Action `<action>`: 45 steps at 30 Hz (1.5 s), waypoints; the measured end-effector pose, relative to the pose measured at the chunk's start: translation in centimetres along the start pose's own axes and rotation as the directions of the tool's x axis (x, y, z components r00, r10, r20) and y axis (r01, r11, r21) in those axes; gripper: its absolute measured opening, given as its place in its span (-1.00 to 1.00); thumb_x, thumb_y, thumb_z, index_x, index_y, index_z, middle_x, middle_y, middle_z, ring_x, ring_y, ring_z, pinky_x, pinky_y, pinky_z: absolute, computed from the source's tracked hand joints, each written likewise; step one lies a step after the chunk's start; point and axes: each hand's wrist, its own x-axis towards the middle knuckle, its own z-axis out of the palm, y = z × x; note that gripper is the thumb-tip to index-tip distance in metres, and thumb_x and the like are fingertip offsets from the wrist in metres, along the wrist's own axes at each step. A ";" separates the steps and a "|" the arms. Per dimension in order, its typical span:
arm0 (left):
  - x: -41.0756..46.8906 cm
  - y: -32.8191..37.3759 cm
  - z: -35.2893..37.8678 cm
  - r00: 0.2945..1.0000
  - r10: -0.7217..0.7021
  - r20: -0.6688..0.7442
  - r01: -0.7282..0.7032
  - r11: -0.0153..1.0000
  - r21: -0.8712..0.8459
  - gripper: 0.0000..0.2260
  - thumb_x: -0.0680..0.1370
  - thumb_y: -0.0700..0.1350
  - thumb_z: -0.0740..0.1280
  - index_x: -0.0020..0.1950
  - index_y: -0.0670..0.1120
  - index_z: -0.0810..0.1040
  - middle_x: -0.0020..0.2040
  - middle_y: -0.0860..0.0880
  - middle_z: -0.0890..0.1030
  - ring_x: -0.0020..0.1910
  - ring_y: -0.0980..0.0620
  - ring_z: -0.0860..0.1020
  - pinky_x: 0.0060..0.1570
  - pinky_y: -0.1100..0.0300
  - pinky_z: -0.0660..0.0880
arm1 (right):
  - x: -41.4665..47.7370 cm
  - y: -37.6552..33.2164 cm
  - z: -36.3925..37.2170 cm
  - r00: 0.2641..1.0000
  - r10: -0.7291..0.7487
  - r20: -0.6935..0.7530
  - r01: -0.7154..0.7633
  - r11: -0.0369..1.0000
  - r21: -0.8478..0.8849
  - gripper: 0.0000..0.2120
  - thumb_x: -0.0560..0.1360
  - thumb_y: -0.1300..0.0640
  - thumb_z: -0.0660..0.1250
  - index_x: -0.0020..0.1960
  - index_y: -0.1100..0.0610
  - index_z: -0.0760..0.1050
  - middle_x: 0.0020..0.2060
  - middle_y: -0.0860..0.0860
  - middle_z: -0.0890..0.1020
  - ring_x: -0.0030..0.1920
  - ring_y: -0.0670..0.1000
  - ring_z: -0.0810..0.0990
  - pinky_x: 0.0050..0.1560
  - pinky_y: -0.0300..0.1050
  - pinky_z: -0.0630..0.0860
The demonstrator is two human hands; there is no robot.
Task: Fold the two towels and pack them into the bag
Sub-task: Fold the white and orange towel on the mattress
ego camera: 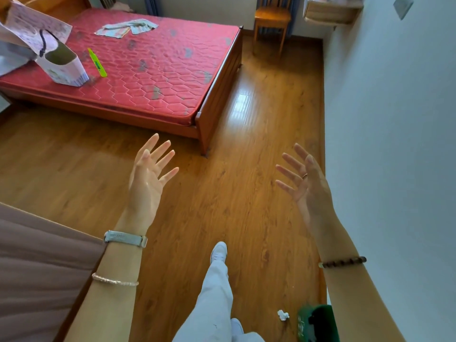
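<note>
Two towels lie crumpled on the red mattress (158,70) at the far side: a pale patterned towel (112,32) and a grey-green towel (140,24) overlapping it. A white patterned paper bag (63,66) with dark handles stands open near the mattress's left front edge. My left hand (150,174) and my right hand (304,180) are raised over the wooden floor, palms facing each other, fingers spread, holding nothing. Both are well short of the bed.
A yellow-green marker (97,62) lies beside the bag. A wooden chair (271,19) stands at the back wall. A brown cushioned surface (42,267) is at my lower left, a white wall on the right, and a green bin (314,323) and a paper scrap (283,315) by my feet.
</note>
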 end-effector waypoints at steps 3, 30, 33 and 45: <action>4.2 -0.5 0.7 1.000 -0.003 0.026 0.003 1.000 0.004 -0.42 0.55 0.23 0.10 0.56 0.08 0.25 0.48 0.05 0.43 0.43 0.03 0.45 0.39 -0.12 0.40 | 3.3 -0.5 0.5 1.000 0.002 -0.012 -0.002 1.000 -0.004 -0.49 0.53 -0.20 0.12 0.44 -0.10 0.35 0.33 -0.05 0.55 0.29 0.05 0.58 0.31 0.24 0.47; 38.4 -1.0 4.8 0.989 -0.020 0.144 0.032 0.996 -0.082 -0.49 0.61 0.13 0.08 0.54 0.02 0.30 0.44 -0.04 0.49 0.40 -0.02 0.48 0.33 -0.10 0.44 | 34.8 -7.0 4.6 0.993 -0.070 -0.098 0.069 0.998 -0.016 -0.47 0.48 -0.25 0.21 0.41 -0.13 0.36 0.32 -0.05 0.56 0.27 0.04 0.59 0.31 0.25 0.47; 41.9 -1.2 6.1 0.992 -0.023 0.122 0.034 0.996 -0.087 -0.50 0.60 0.13 0.10 0.53 0.02 0.32 0.43 -0.04 0.50 0.39 -0.01 0.49 0.34 -0.11 0.44 | 38.4 -7.6 4.2 0.993 -0.075 -0.090 0.074 0.997 -0.017 -0.23 0.28 -0.46 0.37 0.40 -0.16 0.37 0.31 -0.06 0.57 0.27 0.04 0.59 0.26 0.15 0.53; 56.4 -1.7 13.3 0.999 -0.005 0.042 0.010 0.993 -0.121 -0.54 0.66 0.09 0.09 0.53 -0.02 0.33 0.43 -0.08 0.49 0.39 -0.05 0.50 0.37 -0.17 0.41 | 55.9 -10.8 0.7 0.998 -0.059 -0.022 0.059 0.998 0.005 -0.32 0.34 -0.41 0.34 0.38 -0.16 0.38 0.33 -0.05 0.55 0.28 0.05 0.59 0.27 0.17 0.52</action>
